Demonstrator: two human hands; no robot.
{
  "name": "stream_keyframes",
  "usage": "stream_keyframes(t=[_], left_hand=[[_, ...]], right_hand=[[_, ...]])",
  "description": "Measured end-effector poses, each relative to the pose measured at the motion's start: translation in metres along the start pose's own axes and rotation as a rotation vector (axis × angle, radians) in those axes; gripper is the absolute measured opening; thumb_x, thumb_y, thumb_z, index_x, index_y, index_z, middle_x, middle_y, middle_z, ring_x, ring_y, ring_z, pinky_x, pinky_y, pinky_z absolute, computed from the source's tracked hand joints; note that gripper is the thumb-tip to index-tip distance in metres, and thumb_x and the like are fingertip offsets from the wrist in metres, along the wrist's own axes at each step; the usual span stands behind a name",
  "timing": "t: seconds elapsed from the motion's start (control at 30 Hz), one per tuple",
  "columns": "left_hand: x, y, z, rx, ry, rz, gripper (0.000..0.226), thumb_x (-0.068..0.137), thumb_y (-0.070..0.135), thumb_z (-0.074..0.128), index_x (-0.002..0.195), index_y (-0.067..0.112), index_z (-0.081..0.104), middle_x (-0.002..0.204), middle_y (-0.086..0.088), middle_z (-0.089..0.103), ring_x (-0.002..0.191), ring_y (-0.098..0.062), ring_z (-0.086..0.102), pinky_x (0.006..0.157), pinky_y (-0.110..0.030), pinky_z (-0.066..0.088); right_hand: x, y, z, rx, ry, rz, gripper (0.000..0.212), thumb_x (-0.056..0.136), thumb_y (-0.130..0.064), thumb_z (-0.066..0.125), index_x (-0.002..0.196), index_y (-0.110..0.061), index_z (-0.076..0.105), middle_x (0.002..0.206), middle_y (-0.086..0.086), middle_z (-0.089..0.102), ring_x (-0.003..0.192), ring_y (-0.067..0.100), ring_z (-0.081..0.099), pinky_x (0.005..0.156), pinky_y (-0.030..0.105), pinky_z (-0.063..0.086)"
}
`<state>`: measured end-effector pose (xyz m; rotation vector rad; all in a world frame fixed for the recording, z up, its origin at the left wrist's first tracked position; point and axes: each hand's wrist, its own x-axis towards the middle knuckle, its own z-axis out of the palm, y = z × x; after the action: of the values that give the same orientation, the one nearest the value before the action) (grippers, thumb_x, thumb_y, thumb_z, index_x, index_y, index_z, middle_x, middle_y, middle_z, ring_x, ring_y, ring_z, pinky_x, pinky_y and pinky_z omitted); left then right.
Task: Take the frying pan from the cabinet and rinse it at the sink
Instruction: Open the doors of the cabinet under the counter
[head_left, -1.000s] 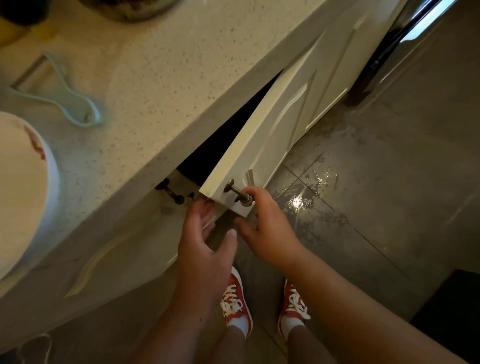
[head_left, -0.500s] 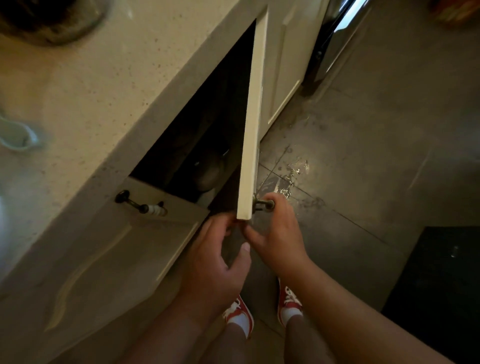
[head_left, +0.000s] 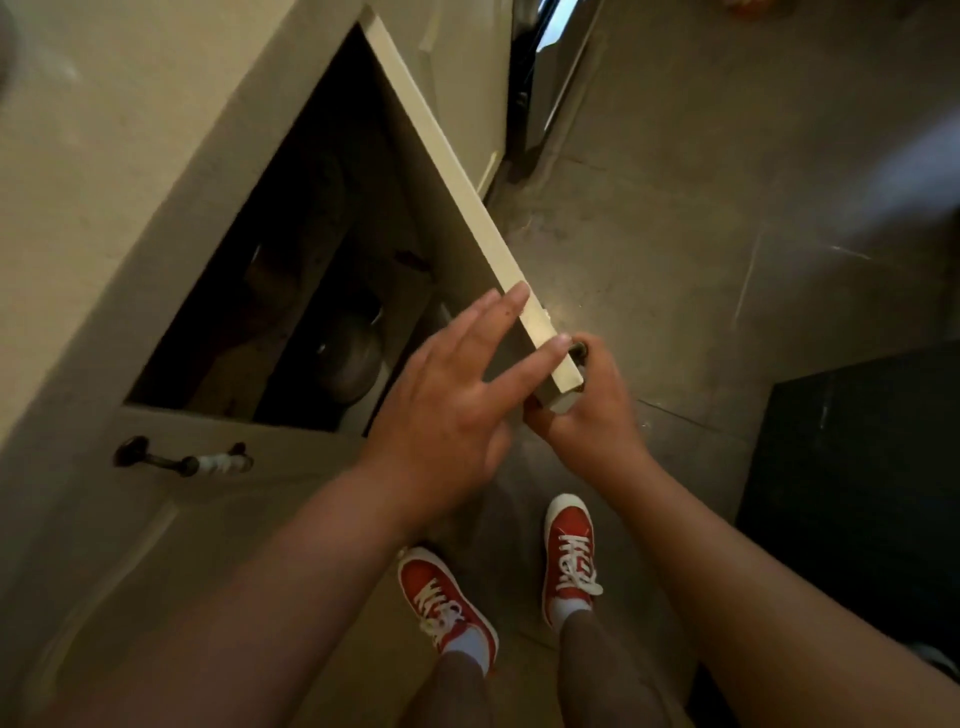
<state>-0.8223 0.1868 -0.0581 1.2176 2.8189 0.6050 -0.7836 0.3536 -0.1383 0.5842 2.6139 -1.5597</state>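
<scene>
The white cabinet door (head_left: 467, 208) stands swung wide open. My right hand (head_left: 587, 410) grips the door's dark handle (head_left: 577, 349) at the door's near corner. My left hand (head_left: 457, 400) hovers open, fingers spread, with its fingertips resting on the door's top edge. Inside the dark cabinet (head_left: 291, 291) a round metal pot or pan (head_left: 348, 358) shows dimly; I cannot tell whether it is the frying pan. Other dark shapes lie deeper in.
The pale countertop (head_left: 104, 130) overhangs at the left. A shut door with a dark and white handle (head_left: 184, 460) sits below the opening. My red shoes (head_left: 566, 551) stand on grey floor tiles. A black mat (head_left: 857, 478) lies at the right, a dark appliance (head_left: 530, 78) beyond the door.
The cabinet door swung from barely ajar to wide open, pulled by my right hand. My left hand rose from below the door and spread open over its edge.
</scene>
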Motion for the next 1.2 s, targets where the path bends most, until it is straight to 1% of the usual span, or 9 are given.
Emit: stream_keyframes(t=[0.1, 0.2, 0.27, 0.37, 0.57, 0.73, 0.9, 1.07, 1.2], left_hand=[[0.028, 0.002, 0.006, 0.138, -0.069, 0.076, 0.084, 0.08, 0.017, 0.066, 0.152, 0.03, 0.025, 0.161, -0.014, 0.026, 0.149, -0.034, 0.02, 0.117, -0.056, 0.023], [0.055, 0.005, 0.011, 0.249, -0.063, 0.133, 0.083, 0.078, 0.022, 0.063, 0.152, 0.029, 0.028, 0.159, -0.016, 0.031, 0.149, -0.038, 0.018, 0.118, -0.061, 0.014], [0.075, 0.008, 0.015, 0.249, -0.035, 0.164, 0.079, 0.078, 0.018, 0.062, 0.151, 0.028, 0.033, 0.155, -0.018, 0.035, 0.148, -0.039, 0.022, 0.116, -0.064, 0.015], [0.098, 0.013, 0.023, 0.274, -0.025, 0.151, 0.082, 0.079, 0.016, 0.065, 0.15, 0.03, 0.027, 0.152, -0.018, 0.031, 0.147, -0.038, 0.023, 0.113, -0.066, 0.02], [0.139, 0.026, 0.041, 0.327, -0.043, 0.105, 0.086, 0.083, 0.021, 0.063, 0.153, 0.029, 0.014, 0.158, -0.022, 0.024, 0.149, -0.039, 0.014, 0.112, -0.063, 0.026], [0.179, 0.033, 0.057, 0.333, -0.008, 0.038, 0.091, 0.081, 0.027, 0.065, 0.156, 0.028, 0.013, 0.159, -0.021, 0.02, 0.149, -0.039, 0.013, 0.111, -0.061, 0.029], [0.221, 0.041, 0.065, 0.348, 0.0, -0.035, 0.094, 0.079, 0.033, 0.066, 0.156, 0.025, 0.013, 0.16, -0.021, 0.02, 0.148, -0.039, 0.013, 0.108, -0.058, 0.034], [0.252, 0.043, 0.067, 0.368, -0.016, -0.093, 0.094, 0.08, 0.033, 0.067, 0.157, 0.025, 0.012, 0.161, -0.019, 0.019, 0.149, -0.038, 0.013, 0.109, -0.055, 0.033], [0.271, 0.045, 0.065, 0.327, -0.014, -0.142, 0.091, 0.082, 0.031, 0.064, 0.157, 0.028, 0.013, 0.161, -0.017, 0.018, 0.149, -0.036, 0.012, 0.11, -0.053, 0.032]], right_hand=[[0.008, 0.009, -0.02, 0.057, 0.08, 0.038, 0.067, 0.073, -0.021, 0.084, 0.128, -0.028, 0.046, 0.123, 0.0, 0.058, 0.106, 0.018, 0.063, 0.08, 0.044, 0.06], [0.012, 0.018, -0.027, 0.244, 0.199, 0.104, 0.06, 0.084, -0.017, 0.076, 0.133, -0.032, 0.045, 0.133, 0.001, 0.06, 0.113, 0.018, 0.065, 0.083, 0.041, 0.062], [0.015, 0.021, -0.027, 0.327, 0.282, 0.153, 0.048, 0.088, -0.016, 0.073, 0.129, -0.03, 0.052, 0.126, 0.0, 0.067, 0.111, 0.013, 0.067, 0.086, 0.039, 0.061], [0.029, 0.027, -0.034, 0.342, 0.36, 0.181, 0.02, 0.088, -0.021, 0.072, 0.106, -0.025, 0.066, 0.102, -0.002, 0.073, 0.097, 0.014, 0.07, 0.084, 0.047, 0.059], [0.075, 0.045, -0.068, 0.343, 0.365, 0.11, 0.016, 0.085, -0.022, 0.074, 0.09, -0.033, 0.063, 0.09, -0.002, 0.072, 0.088, 0.017, 0.069, 0.078, 0.041, 0.059], [0.121, 0.053, -0.096, 0.318, 0.354, 0.082, 0.016, 0.084, -0.023, 0.073, 0.082, -0.034, 0.061, 0.086, 0.003, 0.072, 0.084, 0.023, 0.069, 0.079, 0.05, 0.057], [0.166, 0.056, -0.119, 0.279, 0.311, 0.049, 0.011, 0.086, -0.029, 0.069, 0.095, -0.025, 0.063, 0.088, -0.002, 0.072, 0.085, 0.018, 0.069, 0.079, 0.05, 0.057], [0.2, 0.053, -0.135, 0.248, 0.277, 0.019, 0.014, 0.089, -0.028, 0.066, 0.098, -0.036, 0.06, 0.093, -0.011, 0.073, 0.091, 0.01, 0.069, 0.083, 0.045, 0.058], [0.217, 0.05, -0.143, 0.232, 0.255, 0.003, 0.016, 0.089, -0.025, 0.065, 0.101, -0.035, 0.06, 0.097, -0.007, 0.073, 0.094, 0.014, 0.069, 0.085, 0.047, 0.057]])
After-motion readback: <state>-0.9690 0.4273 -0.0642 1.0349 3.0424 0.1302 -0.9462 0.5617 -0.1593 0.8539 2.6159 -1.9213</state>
